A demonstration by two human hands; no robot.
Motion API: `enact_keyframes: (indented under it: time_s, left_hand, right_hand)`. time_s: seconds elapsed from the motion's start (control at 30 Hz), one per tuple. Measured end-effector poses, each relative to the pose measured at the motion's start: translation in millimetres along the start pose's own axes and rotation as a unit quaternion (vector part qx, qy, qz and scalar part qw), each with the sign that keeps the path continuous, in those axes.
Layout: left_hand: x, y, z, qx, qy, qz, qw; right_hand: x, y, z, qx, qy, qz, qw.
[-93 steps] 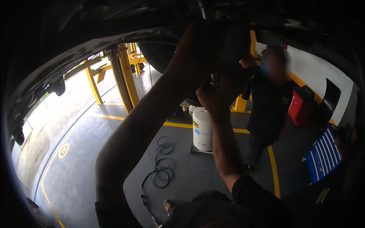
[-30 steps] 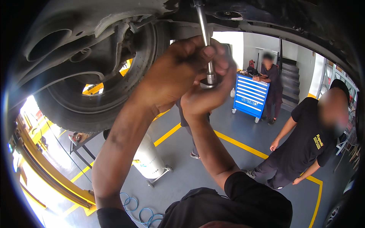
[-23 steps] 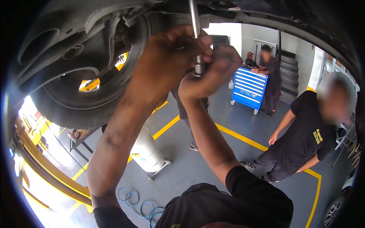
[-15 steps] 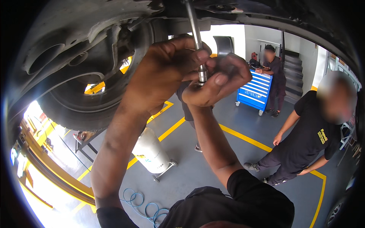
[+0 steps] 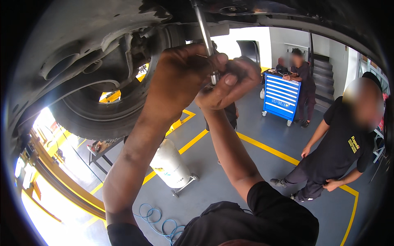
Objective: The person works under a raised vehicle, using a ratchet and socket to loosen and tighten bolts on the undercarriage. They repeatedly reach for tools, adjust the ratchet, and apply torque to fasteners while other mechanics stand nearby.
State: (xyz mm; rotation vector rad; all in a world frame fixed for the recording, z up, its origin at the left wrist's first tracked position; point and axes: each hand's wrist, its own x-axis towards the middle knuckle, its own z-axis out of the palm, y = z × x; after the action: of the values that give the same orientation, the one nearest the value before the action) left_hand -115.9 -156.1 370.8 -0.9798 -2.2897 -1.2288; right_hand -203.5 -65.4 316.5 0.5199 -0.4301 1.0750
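A slim chrome socket extension bar (image 5: 202, 25) runs steeply from the vehicle's dark underside down to my hands, leaning slightly. My left hand (image 5: 174, 80) is closed around its lower part, thumb and fingertips pressed on the shaft. Just below, my right hand (image 5: 230, 88) curls at the bar's lower end, its thumb lying beside the thicker metal tip. Some fingers of both hands overlap there, so the exact grip is partly hidden. The bar's upper end meets the underside at the frame's top edge, where its seat cannot be made out.
Overhead left are a wheel (image 5: 92, 127) and suspension arms. A white tank on wheels (image 5: 170, 164) and a coiled blue hose (image 5: 158, 221) are on the floor. A person (image 5: 332, 143) stands at right; another is behind a blue tool cabinet (image 5: 281, 98). A yellow lift part (image 5: 67, 184) is left.
My fingers have shifted around the bar's lower end, covering more of it. The bar's lower end appears slightly higher and further left, while the background has moved right in the view.
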Motion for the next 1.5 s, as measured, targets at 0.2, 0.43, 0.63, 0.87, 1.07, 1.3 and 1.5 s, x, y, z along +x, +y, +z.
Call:
enact_keyframes:
  time_s: [0.2,0.43,0.63,0.87,1.07,1.3,1.5]
  left_hand:
    - [-3,1,8,-0.272,-0.049,0.035,0.960]
    - [0,-9,-5,-0.413,-0.121,0.037,0.902]
    - [5,-4,-3,-0.267,-0.053,-0.007,0.962]
    - [4,-5,5,-0.294,-0.018,0.038,0.955]
    - [3,-9,-4,-0.294,-0.039,0.016,0.955]
    - [4,-3,0,-0.191,0.001,0.035,0.981]
    - [10,-3,0,-0.214,-0.015,0.067,0.974]
  right_hand:
    - [-5,-13,0,0.131,0.056,0.191,0.971]
    - [7,-35,11,0.171,0.102,0.186,0.962]
    - [2,-24,4,0.122,0.047,0.184,0.974]
    - [-1,-16,7,0.148,0.027,0.140,0.979]
    - [0,-3,-6,-0.030,-0.051,-0.067,0.996]
    - [-1,-28,-4,0.302,0.028,0.378,0.875]
    - [2,-6,-4,0.087,-0.058,0.052,0.993]
